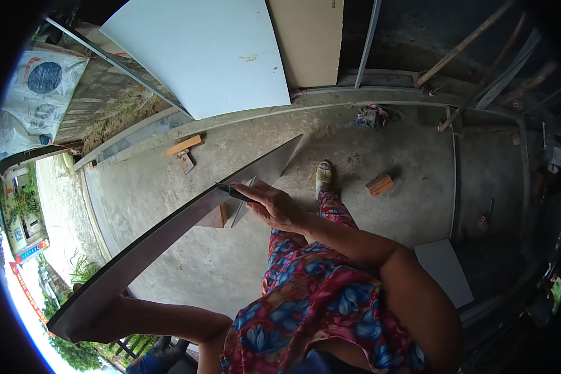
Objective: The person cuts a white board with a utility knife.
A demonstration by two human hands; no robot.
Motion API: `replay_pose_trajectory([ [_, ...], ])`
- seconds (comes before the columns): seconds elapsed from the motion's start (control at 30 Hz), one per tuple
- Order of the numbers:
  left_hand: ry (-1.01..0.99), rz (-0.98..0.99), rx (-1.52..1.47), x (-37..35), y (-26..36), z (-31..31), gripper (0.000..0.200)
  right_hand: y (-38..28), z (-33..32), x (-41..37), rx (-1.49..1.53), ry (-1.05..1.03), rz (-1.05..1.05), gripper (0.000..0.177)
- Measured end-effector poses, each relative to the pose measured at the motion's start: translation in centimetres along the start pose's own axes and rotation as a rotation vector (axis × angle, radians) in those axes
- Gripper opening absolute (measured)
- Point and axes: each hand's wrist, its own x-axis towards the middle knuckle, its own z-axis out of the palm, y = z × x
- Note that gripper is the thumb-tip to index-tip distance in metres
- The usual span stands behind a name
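A long, thin grey panel [162, 234] stands on edge, slanting from the lower left up to the middle. My left hand [96, 323] grips its near left end, with a fingertip showing over the top edge and the other fingers partly in shadow. My right hand [274, 206] is closed round a small dark-handled tool [235, 192], which looks like a utility knife. The tool's tip touches or nearly touches the panel's dark upper edge. A wooden block [215, 217] sits beside the panel, beneath my right hand, near a thin light strip [242, 204].
A large white sheet [199, 50] and a brown board [308, 43] lean at the back. On the concrete floor lie a wooden piece [184, 145], a brick-like block [379, 185], a cluttered bundle [371, 116] and a pale sheet [444, 271]. Poles [464, 43] lean at right.
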Motion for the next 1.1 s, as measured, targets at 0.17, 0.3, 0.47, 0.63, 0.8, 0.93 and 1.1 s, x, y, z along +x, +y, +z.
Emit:
replay_pose_trajectory([
  [0.17, -0.006, 0.066, 0.104, 2.9, -2.4, -2.2, 0.052, 6.9, 1.8, 0.2, -0.15, -0.007, 0.161, 0.051],
  [0.3, -0.038, 0.058, 0.138, 5.0, -5.0, -3.8, 0.051, 10.6, 3.3, 0.3, -0.245, 0.016, 0.208, 0.049],
  [0.47, -0.069, 0.037, 0.163, 7.0, -8.1, -6.0, 0.051, 15.7, 5.9, 0.6, -0.312, -0.008, 0.298, 0.049],
  [0.63, -0.083, -0.007, 0.195, 8.5, -10.8, -8.3, 0.05, 21.8, 8.0, 0.6, -0.355, 0.018, 0.338, 0.046],
  [0.8, -0.091, -0.054, 0.229, 9.7, -12.9, -10.4, 0.05, 26.1, 8.1, 1.3, -0.419, -0.025, 0.44, 0.047],
  [0.93, -0.092, -0.091, 0.262, 10.6, -14.2, -12.1, 0.049, 30.1, 7.7, 2.2, -0.581, -0.13, 0.645, 0.049],
  [1.1, -0.096, -0.159, 0.311, 12.8, -14.3, -15.0, 0.049, 31.7, 6.1, 3.5, -0.595, -0.099, 1.016, 0.046],
])
